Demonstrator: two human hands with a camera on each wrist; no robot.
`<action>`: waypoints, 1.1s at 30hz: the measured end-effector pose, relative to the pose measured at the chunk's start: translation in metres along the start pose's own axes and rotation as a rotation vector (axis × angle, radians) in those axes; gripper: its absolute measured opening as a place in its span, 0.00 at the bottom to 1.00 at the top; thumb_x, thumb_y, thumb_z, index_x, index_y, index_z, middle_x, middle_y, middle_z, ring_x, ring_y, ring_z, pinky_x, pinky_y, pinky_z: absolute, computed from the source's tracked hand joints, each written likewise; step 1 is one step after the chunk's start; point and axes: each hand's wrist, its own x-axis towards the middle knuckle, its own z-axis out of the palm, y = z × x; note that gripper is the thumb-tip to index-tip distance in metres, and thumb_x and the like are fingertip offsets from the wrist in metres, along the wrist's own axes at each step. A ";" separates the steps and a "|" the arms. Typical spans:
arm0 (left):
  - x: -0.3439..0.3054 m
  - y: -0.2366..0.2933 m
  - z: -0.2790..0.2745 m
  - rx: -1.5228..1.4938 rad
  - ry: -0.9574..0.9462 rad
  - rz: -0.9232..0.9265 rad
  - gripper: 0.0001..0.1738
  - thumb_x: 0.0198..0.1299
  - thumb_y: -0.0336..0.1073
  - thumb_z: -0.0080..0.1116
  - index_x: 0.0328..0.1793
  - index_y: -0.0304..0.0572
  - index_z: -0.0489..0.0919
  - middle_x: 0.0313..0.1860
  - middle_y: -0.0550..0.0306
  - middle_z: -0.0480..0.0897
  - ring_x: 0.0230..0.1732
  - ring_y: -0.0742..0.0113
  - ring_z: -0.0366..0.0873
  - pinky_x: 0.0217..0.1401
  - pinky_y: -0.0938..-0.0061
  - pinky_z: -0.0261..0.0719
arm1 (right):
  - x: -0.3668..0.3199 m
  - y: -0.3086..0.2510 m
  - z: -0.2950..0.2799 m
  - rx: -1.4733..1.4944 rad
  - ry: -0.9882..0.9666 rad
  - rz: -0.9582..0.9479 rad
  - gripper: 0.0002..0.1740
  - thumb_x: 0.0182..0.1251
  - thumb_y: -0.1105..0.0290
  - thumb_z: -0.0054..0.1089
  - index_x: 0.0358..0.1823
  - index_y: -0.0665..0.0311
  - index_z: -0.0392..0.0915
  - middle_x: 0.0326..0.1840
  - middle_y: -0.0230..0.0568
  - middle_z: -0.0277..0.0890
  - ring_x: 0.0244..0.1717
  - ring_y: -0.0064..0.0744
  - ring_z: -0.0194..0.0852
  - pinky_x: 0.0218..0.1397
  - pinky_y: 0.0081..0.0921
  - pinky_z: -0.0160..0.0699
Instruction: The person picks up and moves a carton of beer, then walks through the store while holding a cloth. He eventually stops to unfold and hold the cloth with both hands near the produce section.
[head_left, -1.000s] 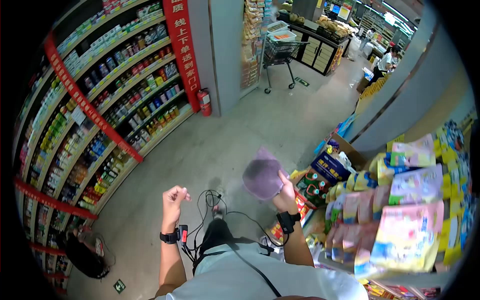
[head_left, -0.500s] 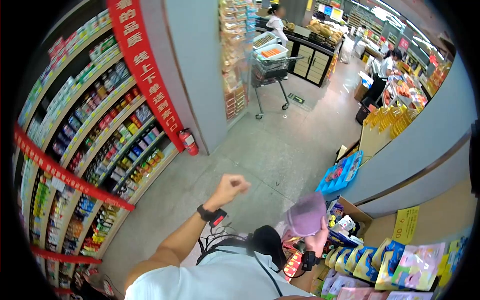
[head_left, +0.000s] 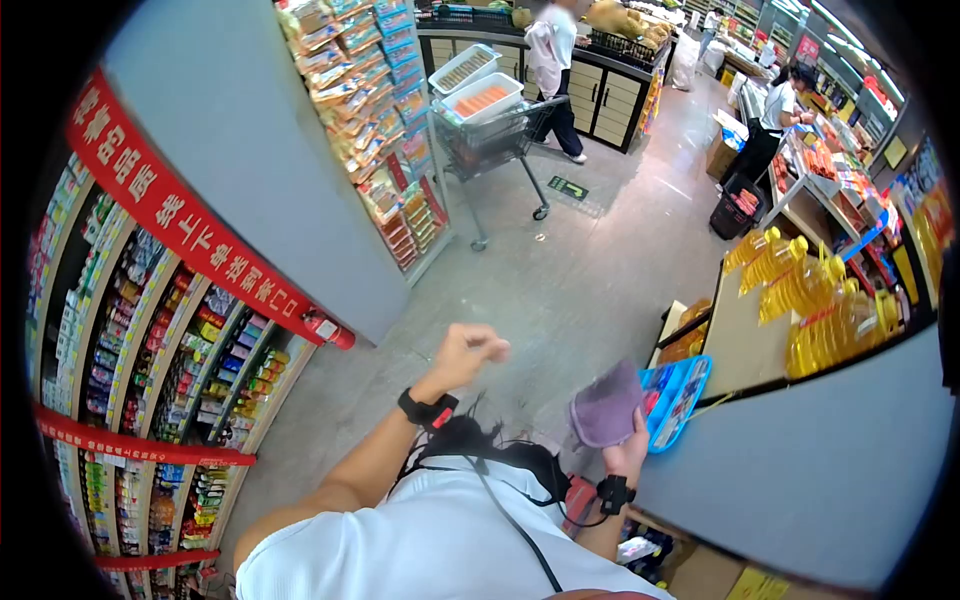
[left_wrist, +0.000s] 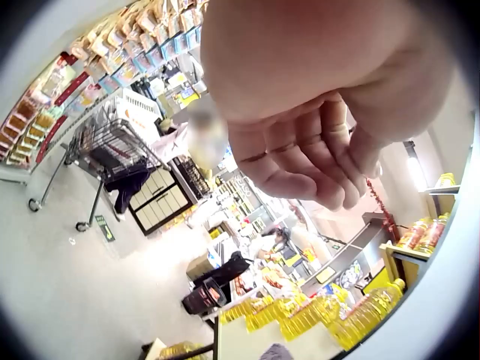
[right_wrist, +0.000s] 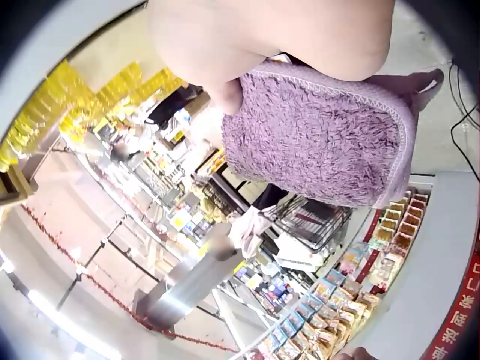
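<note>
Right hand (head_left: 627, 452) gripping purple cloth (head_left: 606, 408) by its edge, left hand (head_left: 465, 358) loosely curled, open floor (head_left: 538, 385) between them

Purple cloth (right_wrist: 315, 139), yellow oil bottles (head_left: 835, 325).

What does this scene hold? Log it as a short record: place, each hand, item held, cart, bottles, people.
Place: shop aisle with stocked shelves
Left hand: raised, fingers curled, holding nothing
Right hand: grips the purple cloth
Item held: purple, shaggy face, stitched edge
Cart: carries white trays, one with orange items
Bottles: yellow contents, on a ledge at right
People: one beside the cart, another in a dark apron farther right
</note>
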 end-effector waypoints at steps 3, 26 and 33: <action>0.069 0.009 -0.012 -0.107 0.086 0.021 0.04 0.58 0.26 0.64 0.32 0.32 0.85 0.31 0.57 0.85 0.32 0.75 0.79 0.37 0.80 0.76 | 0.070 -0.051 0.092 -0.118 -0.020 -0.076 0.23 0.77 0.64 0.43 0.68 0.67 0.67 0.70 0.46 0.69 0.69 0.46 0.66 0.75 0.48 0.60; 0.694 -0.073 -0.079 -0.113 -0.051 0.083 0.06 0.62 0.31 0.64 0.34 0.36 0.83 0.30 0.62 0.84 0.33 0.80 0.77 0.38 0.80 0.75 | 0.583 -0.145 0.265 -0.132 0.169 -0.081 0.25 0.75 0.61 0.46 0.66 0.69 0.68 0.69 0.50 0.69 0.69 0.48 0.66 0.75 0.48 0.60; 0.851 -0.130 -0.063 -0.182 0.074 -0.050 0.08 0.65 0.33 0.60 0.36 0.35 0.82 0.30 0.62 0.82 0.33 0.78 0.77 0.39 0.80 0.75 | 0.773 -0.196 0.314 -0.243 0.160 -0.012 0.26 0.75 0.62 0.47 0.69 0.68 0.65 0.70 0.49 0.67 0.69 0.50 0.66 0.75 0.50 0.59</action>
